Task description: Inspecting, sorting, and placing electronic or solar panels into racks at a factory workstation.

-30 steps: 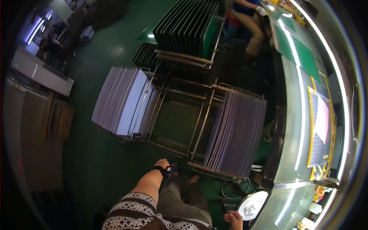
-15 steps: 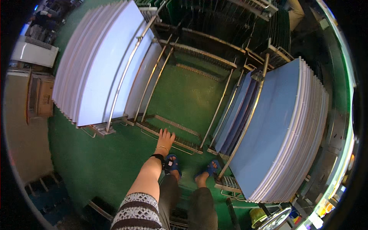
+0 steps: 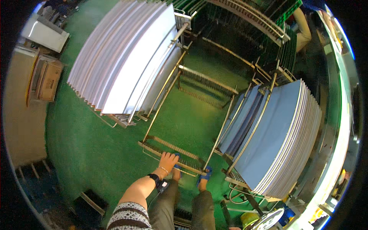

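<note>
An empty metal rack (image 3: 160,105) with upright posts and toothed, slotted rails stands on the floor in front of me. My left hand (image 3: 168,161) is closed over its near lower rail, with the fingers curled across the top. A wristband and a dark strap are on that arm, and a small device sits by the wrist. My right hand does not show clearly; only a tiny skin-coloured sliver touches the lower edge. Left of the empty rack stands one packed with white panels (image 3: 143,65). Right of it stands another, filled with bluish-grey panels (image 3: 268,134).
My feet in blue sandals (image 3: 206,174) are close to the rack's near rail. Dark racks (image 3: 245,17) stand at the far side, near another person's arm (image 3: 302,27). Cardboard boxes (image 3: 50,80) lie at left. A bright-edged bench (image 3: 343,145) runs along the right.
The empty rack has come nearer to my feet and away from the white-panel rack, with my left hand on its rail. My view has also shifted.
</note>
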The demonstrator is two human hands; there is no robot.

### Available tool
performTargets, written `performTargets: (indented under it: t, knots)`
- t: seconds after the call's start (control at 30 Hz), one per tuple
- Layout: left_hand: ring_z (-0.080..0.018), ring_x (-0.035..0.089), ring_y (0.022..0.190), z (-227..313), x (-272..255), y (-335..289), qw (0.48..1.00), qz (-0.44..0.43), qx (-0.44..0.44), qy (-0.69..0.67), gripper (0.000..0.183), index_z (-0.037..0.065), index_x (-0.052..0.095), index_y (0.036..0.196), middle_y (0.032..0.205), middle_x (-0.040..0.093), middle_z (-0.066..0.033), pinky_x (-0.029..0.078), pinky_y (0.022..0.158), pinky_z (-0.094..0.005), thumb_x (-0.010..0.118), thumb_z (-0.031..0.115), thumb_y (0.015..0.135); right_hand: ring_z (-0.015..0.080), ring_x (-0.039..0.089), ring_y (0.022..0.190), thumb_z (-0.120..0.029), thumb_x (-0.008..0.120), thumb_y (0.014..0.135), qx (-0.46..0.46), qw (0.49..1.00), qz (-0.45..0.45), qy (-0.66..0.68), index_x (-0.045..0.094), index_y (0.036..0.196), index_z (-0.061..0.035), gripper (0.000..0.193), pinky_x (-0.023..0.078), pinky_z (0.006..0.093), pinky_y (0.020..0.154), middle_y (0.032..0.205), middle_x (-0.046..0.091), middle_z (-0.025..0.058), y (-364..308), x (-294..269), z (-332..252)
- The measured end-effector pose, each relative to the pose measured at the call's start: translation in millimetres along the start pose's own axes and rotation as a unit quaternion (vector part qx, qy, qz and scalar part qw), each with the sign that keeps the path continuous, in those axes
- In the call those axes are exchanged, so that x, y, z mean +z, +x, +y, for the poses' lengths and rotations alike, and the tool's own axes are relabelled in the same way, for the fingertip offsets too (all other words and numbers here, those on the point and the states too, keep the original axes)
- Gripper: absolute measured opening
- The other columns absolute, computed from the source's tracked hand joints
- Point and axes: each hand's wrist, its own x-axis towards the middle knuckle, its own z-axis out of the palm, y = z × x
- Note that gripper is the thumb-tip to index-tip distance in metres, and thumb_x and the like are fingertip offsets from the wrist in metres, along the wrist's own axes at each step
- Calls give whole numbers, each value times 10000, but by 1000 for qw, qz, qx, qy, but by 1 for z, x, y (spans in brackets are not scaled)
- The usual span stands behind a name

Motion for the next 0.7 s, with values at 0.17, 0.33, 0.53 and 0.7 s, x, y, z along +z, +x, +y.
performTargets:
  t: [0.17,0.33,0.53,0.7]
  knots:
    - [-230,481,827,24,-54,-39,999,19,-14,-27,145,118,541,851,821,528,-41,354,804,-398,508,149,714,186,588,780,-193,534,857,-4,1000,1,-4,533,1062,-6,277,487,311,700,885,610,107,-12,1,-27]
    - [-205,487,817,44,-110,-73,998,45,-14,-50,97,140,540,793,803,533,-14,350,791,-379,492,132,709,189,585,782,-142,530,844,-47,997,-42,-33,543,1029,16,243,480,303,688,864,609,101,-26,-9,-45]
    - [-200,522,884,50,-178,-72,991,-116,-38,-51,160,141,553,883,847,573,-19,361,802,-398,528,144,724,192,591,783,-203,570,812,-94,986,-9,-138,551,1014,32,311,464,308,700,862,614,98,-38,-24,-50]
    - [-253,575,906,32,-250,-82,976,-178,-96,-78,176,106,584,907,906,618,-78,416,790,-411,520,125,744,173,589,758,-172,540,838,-155,971,-45,-177,554,1018,24,266,466,297,683,854,613,93,-46,-10,-38]
